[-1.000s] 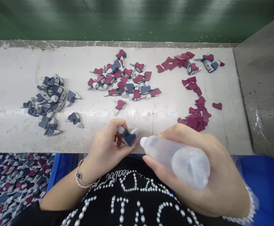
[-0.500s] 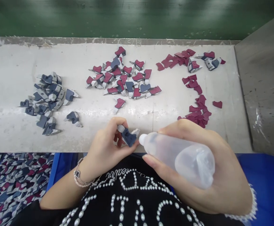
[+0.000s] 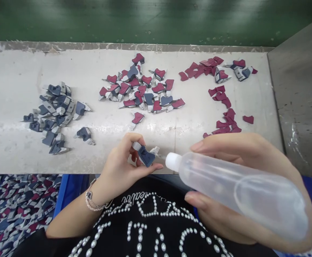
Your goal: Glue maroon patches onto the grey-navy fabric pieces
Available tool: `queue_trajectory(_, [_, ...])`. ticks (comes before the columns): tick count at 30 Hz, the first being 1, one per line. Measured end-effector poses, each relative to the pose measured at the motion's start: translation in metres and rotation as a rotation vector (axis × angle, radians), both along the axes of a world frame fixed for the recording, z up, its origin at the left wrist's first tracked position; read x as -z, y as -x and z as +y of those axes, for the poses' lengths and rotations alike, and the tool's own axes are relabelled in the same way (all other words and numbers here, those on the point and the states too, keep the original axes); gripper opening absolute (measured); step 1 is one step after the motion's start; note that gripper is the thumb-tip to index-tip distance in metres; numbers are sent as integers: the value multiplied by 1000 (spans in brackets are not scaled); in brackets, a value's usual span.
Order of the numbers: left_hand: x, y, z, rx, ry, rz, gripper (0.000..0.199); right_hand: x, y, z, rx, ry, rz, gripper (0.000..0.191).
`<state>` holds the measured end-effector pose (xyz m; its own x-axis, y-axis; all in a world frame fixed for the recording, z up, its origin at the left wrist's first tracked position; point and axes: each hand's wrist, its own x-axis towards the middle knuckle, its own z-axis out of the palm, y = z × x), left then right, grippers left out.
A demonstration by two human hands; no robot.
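Between the thumb and fingers of my left hand (image 3: 120, 162) is a small grey and dark-blue plastic part (image 3: 146, 156), its hollowed blue face turned up. Something maroon shows behind it under my fingers, partly hidden. My right hand (image 3: 252, 150) is wrapped round a translucent squeeze bottle (image 3: 241, 189) with a white cap and thin nozzle. The nozzle points left at the held part, a little apart from the bottle's cap; whether its tip touches the part I cannot tell. The bottle lies tilted, its base toward the lower right.
Blue-grey parts (image 3: 55, 110) lie heaped on the table (image 3: 11, 150) at left. Parts with maroon faces (image 3: 134, 84) are piled mid-table. Loose maroon pieces (image 3: 227, 121) lie at right, near a metal panel (image 3: 303, 92). A blue bin (image 3: 71, 189) and many parts (image 3: 19, 214) are at lower left.
My right hand has drawn the bottle back to the right, away from the held part, so the thin nozzle now shows. My left hand is almost still.
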<state>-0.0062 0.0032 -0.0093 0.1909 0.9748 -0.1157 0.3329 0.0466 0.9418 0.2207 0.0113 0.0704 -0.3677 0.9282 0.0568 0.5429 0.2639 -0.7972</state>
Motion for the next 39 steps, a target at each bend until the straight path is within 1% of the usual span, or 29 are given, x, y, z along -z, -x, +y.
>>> queue_trajectory(2, [1,2,1,-38,-6,-59,53,2,-6,4,-13,-31,50,42])
queue_trajectory(3, [1,3,1,-52,-18,-83,54,5,-9,7,-15,-32,70,42])
queue_trajectory(6, [0,9,0,-65,-30,-150,56,20,-10,17,15,39,126,37])
queue_trajectory(11, [-1,22,-5,-53,-11,-213,55,51,4,36,76,151,211,28])
queue_trajectory(13, [-1,27,-6,-66,-13,-217,53,60,12,43,82,159,208,27])
queue_trajectory(15, [0,30,-6,-86,2,-213,51,64,19,49,84,145,170,26])
queue_trajectory(17, [2,32,-5,-114,43,-190,49,65,24,55,88,134,131,26])
queue_trajectory(20, [6,31,-3,-161,210,-205,48,65,25,61,84,142,118,34])
queue_trajectory(22, [10,30,-2,-174,325,-242,47,66,22,64,87,174,137,38])
queue_trajectory(24, [13,28,-2,-172,364,-248,44,70,19,67,88,213,175,37])
queue_trajectory(27, [22,25,-1,-129,313,-183,37,77,18,70,62,232,236,37])
queue_trajectory(29, [31,21,5,-43,251,-82,32,82,19,72,38,230,251,39])
queue_trajectory(30, [35,19,10,10,190,-16,28,83,20,72,28,229,253,39])
queue_trajectory(32, [44,17,22,103,9,138,21,86,21,72,14,218,245,39])
queue_trajectory(34, [50,18,36,144,-174,272,18,87,22,72,-6,204,236,40])
queue_trajectory(35, [52,20,41,149,-230,317,19,88,23,72,-23,201,238,40])
queue_trajectory(37, [53,25,48,156,-252,345,19,92,26,72,-65,208,248,40])
queue_trajectory(39, [51,30,49,151,-221,334,19,98,32,71,-91,216,249,39])
